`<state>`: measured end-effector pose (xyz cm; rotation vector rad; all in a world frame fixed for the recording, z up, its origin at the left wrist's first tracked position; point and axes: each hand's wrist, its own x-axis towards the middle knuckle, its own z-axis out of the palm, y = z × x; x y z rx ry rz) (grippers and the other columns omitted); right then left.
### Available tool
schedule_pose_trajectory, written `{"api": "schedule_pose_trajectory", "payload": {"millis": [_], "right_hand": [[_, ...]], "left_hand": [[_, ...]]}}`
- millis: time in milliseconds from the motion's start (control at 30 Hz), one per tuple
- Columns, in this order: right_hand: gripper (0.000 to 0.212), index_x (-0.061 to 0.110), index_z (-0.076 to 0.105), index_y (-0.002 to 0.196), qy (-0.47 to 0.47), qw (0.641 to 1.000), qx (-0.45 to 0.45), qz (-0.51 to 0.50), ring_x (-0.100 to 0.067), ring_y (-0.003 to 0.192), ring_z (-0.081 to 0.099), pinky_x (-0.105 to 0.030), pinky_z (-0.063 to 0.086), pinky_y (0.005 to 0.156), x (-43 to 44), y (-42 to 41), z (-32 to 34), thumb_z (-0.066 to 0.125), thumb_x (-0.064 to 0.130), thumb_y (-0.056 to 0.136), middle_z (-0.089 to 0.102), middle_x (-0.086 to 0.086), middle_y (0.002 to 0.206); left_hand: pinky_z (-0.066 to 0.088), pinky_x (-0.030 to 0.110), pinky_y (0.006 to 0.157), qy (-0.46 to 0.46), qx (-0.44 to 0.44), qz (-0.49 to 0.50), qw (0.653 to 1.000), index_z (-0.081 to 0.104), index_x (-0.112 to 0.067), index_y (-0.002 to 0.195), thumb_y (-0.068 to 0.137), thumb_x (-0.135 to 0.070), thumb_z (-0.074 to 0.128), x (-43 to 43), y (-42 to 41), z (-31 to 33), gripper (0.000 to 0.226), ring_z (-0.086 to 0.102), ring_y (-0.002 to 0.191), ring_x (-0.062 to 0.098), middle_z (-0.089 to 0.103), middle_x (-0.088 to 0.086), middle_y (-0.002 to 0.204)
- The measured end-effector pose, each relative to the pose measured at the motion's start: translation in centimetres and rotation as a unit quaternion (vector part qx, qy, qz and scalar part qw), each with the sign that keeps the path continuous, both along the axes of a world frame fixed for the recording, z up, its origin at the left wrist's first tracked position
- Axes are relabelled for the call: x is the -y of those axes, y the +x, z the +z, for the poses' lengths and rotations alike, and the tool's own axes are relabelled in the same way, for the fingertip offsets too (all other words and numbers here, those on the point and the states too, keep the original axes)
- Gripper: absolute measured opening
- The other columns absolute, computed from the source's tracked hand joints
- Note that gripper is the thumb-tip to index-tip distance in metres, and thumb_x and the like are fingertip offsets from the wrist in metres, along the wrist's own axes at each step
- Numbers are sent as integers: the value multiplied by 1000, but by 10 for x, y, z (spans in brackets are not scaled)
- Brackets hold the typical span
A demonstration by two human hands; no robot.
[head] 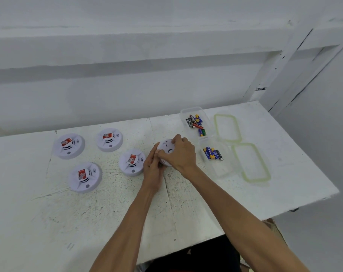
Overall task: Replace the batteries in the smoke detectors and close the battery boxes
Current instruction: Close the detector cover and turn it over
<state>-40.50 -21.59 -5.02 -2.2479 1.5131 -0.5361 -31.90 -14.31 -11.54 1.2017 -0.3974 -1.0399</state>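
Right of centre on the worktop (107, 213), one smoke detector (166, 147), tipped up on edge, gripped at its rim by curled fingers of left hand (153, 167) and right hand (181, 154); nearer battery box (222, 169) just right of it, judged likeliest the right hand's reach.

Both bare forearms reach in from 6 o'clock and meet near centre. The right hand (179, 154) curls over a smoke detector (166, 146), fingers (177, 138) bent; the left hand (154, 169), at its 8 o'clock, grips the rim.
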Motion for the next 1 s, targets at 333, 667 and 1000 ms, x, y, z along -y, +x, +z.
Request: {"api": "schedule_pose_trajectory", "payload": {"millis": [333,667,1000], "right_hand": [[79,5,48,111,41,999,-23,-16,-28,92,59,-32,43,71,-5,4,9,70,69,71,57,-10,104],[67,0,54,119,-5,996,2,88,-29,104,50,-36,45,85,-4,9,29,76,48,77,54,-13,113],[69,-3,57,107,-52,995,4,88,-28,84,53,-31,38,66,-8,9,29,65,53,68,56,-14,98]], "left_hand": [[52,49,108,6,-15,-25,1000,53,-14,149,113,-17,39,1,1,-3,39,62,131,28,65,9,141],[41,48,118,-25,-194,-1,981,52,-3,146,111,-45,34,14,14,25,57,52,140,34,59,21,145],[58,40,96,-45,-260,-66,962,57,-15,140,109,-44,40,25,25,39,46,65,117,27,67,15,133]]}}
